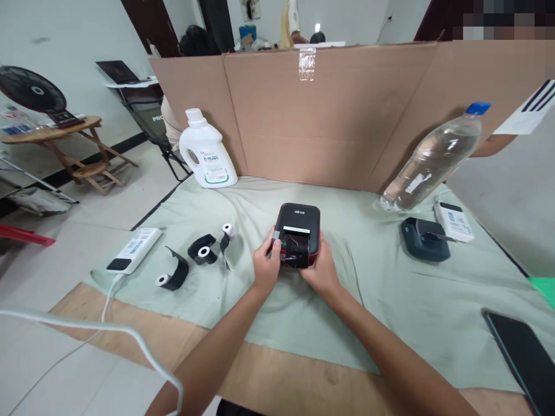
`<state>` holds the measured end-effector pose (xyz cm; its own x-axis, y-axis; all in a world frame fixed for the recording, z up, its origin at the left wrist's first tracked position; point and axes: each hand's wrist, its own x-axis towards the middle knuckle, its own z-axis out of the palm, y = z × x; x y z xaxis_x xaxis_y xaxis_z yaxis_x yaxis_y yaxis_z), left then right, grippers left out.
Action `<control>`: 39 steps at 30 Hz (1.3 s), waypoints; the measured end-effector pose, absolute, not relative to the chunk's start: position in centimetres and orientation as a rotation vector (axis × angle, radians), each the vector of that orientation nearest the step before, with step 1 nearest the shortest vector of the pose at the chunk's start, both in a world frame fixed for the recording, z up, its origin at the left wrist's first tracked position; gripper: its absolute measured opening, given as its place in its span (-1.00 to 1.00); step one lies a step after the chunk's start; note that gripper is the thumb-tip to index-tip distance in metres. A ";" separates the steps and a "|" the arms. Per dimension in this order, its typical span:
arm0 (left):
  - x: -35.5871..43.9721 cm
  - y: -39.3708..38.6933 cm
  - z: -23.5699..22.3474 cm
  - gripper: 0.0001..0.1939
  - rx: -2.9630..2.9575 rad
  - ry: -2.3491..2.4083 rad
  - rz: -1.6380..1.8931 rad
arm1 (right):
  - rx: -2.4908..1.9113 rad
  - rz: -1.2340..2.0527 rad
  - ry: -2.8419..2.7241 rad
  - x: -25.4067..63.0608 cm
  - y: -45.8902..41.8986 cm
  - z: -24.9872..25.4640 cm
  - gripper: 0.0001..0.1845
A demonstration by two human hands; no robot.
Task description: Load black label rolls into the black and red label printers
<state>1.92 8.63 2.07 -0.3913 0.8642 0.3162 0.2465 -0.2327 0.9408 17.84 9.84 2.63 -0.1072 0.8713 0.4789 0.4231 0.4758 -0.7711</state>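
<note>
Both hands grip a small black portable printer (298,217) with red edges, at the middle of the cloth-covered table. My left hand (266,263) is closed round its left side, the thumb on top near a grey button. Round the right lower corner, my right hand (323,268) is closed too, with most of its fingers hidden beneath. Dark glossy tape or film (297,249) shows at the printer's near end, below a white strip. To the left lie several small rolls with black strips partly unwound, among them a near roll (176,277) and a far roll (228,231).
A cardboard screen (321,121) stands behind. A white jug (212,156) and a tilted water bottle (437,159) are in front of it. At right are a dark device (425,245), a white power bank (455,219) and a phone (520,352); another power bank (136,248) lies left.
</note>
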 end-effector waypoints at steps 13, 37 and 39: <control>2.2 8.2 1.9 -0.51 1.366 1.539 1.688 | -1.145 0.552 -1.716 18.6 9.5 3.0 -0.01; 1.9 8.4 2.4 -0.57 1.324 1.460 1.687 | -1.137 0.451 -1.691 18.4 8.8 1.8 0.02; 1.8 8.7 2.8 -0.65 1.268 1.475 1.690 | -1.137 0.448 -1.690 18.4 8.9 1.7 0.03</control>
